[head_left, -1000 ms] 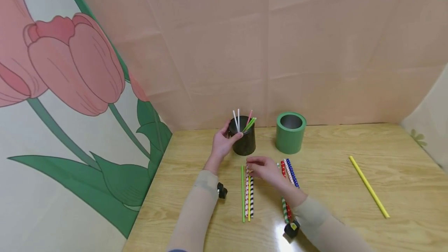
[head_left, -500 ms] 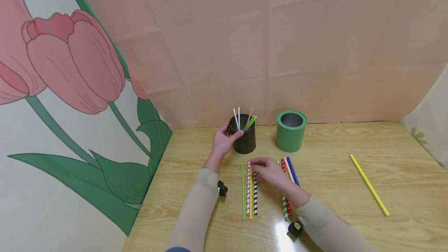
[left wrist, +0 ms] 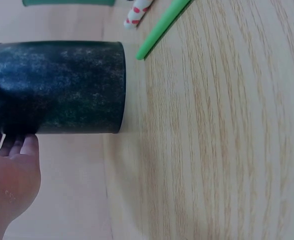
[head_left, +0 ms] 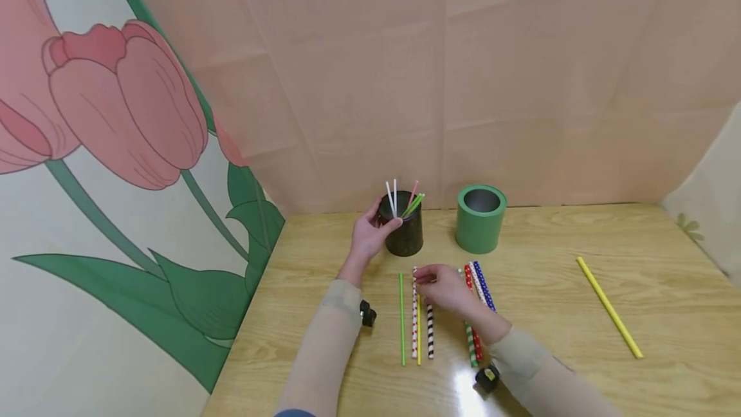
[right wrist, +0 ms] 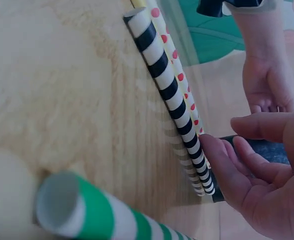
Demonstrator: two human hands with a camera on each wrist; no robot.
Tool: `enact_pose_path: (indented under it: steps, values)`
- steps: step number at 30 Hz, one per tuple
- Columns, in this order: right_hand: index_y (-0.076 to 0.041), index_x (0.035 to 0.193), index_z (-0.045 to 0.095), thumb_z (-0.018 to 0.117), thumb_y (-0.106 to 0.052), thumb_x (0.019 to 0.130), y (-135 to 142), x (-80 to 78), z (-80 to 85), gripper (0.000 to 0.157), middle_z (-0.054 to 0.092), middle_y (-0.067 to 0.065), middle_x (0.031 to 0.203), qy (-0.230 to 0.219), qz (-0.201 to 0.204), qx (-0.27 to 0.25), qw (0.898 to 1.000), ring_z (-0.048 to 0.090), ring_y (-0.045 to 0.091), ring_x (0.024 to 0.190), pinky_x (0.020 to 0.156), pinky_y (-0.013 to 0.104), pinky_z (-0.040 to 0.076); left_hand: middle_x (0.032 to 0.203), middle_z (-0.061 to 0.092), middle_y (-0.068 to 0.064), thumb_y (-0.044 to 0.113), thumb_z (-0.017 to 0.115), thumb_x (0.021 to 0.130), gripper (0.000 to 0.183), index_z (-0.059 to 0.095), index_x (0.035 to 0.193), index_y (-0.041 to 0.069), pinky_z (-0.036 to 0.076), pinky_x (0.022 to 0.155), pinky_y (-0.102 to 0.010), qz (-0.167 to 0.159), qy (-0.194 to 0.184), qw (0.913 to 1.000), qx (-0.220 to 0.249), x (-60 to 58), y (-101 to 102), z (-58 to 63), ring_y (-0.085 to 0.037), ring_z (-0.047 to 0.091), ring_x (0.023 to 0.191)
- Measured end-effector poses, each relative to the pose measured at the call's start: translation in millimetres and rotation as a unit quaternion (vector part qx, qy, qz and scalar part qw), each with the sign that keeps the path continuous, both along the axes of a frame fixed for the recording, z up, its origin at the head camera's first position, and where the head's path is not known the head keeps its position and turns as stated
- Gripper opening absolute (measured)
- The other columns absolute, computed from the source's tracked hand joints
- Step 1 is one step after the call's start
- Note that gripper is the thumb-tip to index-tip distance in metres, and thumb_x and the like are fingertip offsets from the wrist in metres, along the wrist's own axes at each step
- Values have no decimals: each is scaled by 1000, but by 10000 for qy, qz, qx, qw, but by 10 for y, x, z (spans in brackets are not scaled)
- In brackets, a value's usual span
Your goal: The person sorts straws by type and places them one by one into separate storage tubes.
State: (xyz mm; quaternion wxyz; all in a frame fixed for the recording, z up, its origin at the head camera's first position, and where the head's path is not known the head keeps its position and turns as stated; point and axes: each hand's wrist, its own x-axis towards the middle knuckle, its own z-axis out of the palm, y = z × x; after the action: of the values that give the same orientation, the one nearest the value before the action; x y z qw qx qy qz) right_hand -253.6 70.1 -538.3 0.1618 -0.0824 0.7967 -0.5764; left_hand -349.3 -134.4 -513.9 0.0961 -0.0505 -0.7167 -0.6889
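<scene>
My left hand (head_left: pixel 369 238) grips a black cylindrical cup (head_left: pixel 406 240), thumb at its front and fingers around the far side. White, pink and green straws (head_left: pixel 412 204) stick out of it. Before the cup lie a thin green straw (head_left: pixel 402 327), a white straw with red dots (head_left: pixel 414 324), a thin yellow straw (head_left: pixel 419 340) and a black-and-white striped straw (head_left: pixel 431 336). Over their far ends is my right hand (head_left: pixel 448 288). Up close in the right wrist view, its fingertips (right wrist: pixel 207 142) touch beside the striped straw (right wrist: pixel 168 93), the thumb apart and pinching nothing.
A green cylindrical cup (head_left: pixel 479 230) stands right of the black one. Under my right forearm lie several patterned straws, including a blue one (head_left: pixel 483 285) and a green-striped one (head_left: pixel 471 343). A thick yellow straw (head_left: pixel 610 307) lies at the far right of the wooden table (head_left: pixel 544 237).
The red-dotted, yellow and black-striped straws have shifted right, away from the thin green one, with gaps widening between them. My right hand moved slightly right; my left stays on the cup.
</scene>
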Motion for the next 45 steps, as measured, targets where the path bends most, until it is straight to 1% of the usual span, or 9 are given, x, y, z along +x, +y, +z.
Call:
enact_pose_path:
  steps: [3, 6, 10, 13, 17, 22, 34, 40, 45]
  values:
    - [11, 123, 69, 73, 4, 91, 16, -28, -5, 33, 75, 18, 110, 196, 85, 216, 9995, 71, 22, 93, 76, 36, 65, 164, 43, -22, 7, 87, 90, 83, 43, 160, -3, 39, 122, -33, 14, 18, 10000, -12, -5, -6, 4, -29, 44, 151]
    - [8, 119, 71, 74, 6, 89, 34, -49, -17, 31, 75, 14, 105, 445, 165, 589, 9971, 70, 21, 93, 77, 34, 63, 163, 44, -21, 9, 88, 90, 83, 45, 160, -1, 40, 121, -32, 54, -27, 9999, -92, 3, -10, 2, -29, 45, 150]
    - [2, 111, 72, 76, 11, 81, 47, -67, -53, 32, 73, 7, 97, 657, 187, 955, 9931, 68, 19, 90, 79, 34, 61, 162, 45, -21, 9, 89, 89, 84, 45, 160, -1, 40, 121, -33, 67, -56, 9998, -172, 11, -8, -11, -29, 45, 150]
    - [0, 108, 71, 79, 13, 76, 46, -83, -89, 35, 72, 5, 94, 770, 182, 994, 9919, 67, 18, 88, 79, 34, 61, 162, 44, -22, 8, 88, 90, 84, 43, 160, -3, 39, 122, -34, 37, 6, 9999, -142, 1, -4, -16, -30, 44, 150]
    - [0, 105, 70, 83, 13, 75, 48, -97, -113, 36, 70, 5, 93, 874, 189, 986, 9911, 66, 18, 86, 77, 35, 61, 162, 44, -23, 6, 87, 90, 84, 42, 160, -5, 38, 122, -35, 25, 49, 9999, -106, -11, 1, -15, -30, 43, 151]
    - [-2, 100, 68, 85, 12, 72, 65, -99, -116, 36, 68, 5, 89, 1045, 134, 1228, 9868, 64, 17, 82, 73, 34, 59, 162, 45, -23, 6, 87, 90, 83, 44, 159, -4, 39, 122, -34, 59, 35, 9999, -139, -10, 1, -16, -30, 44, 150]
    - [-3, 98, 66, 94, -6, 70, 96, -75, -76, 39, 65, 5, 88, 1016, 19, 1871, 9771, 59, 19, 80, 72, 33, 54, 162, 44, -22, 8, 88, 90, 83, 45, 160, -2, 39, 122, -34, 73, -25, 9998, -163, 8, 7, -5, -30, 43, 151]
    - [-1, 97, 64, 91, -3, 67, 80, -81, -68, 41, 62, 6, 85, 1016, 54, 2062, 9732, 58, 22, 77, 67, 33, 52, 163, 44, -21, 10, 88, 90, 83, 46, 161, 1, 39, 122, -35, 85, -124, 9998, -142, 20, 8, 3, -30, 44, 151]
    - [1, 100, 62, 88, -1, 66, 64, -85, -93, 43, 60, 6, 84, 980, 30, 2227, 9699, 57, 22, 75, 64, 32, 51, 163, 43, -22, 11, 88, 90, 83, 45, 161, 1, 39, 122, -35, 86, -135, 9998, -132, 28, 5, 6, -31, 43, 151]
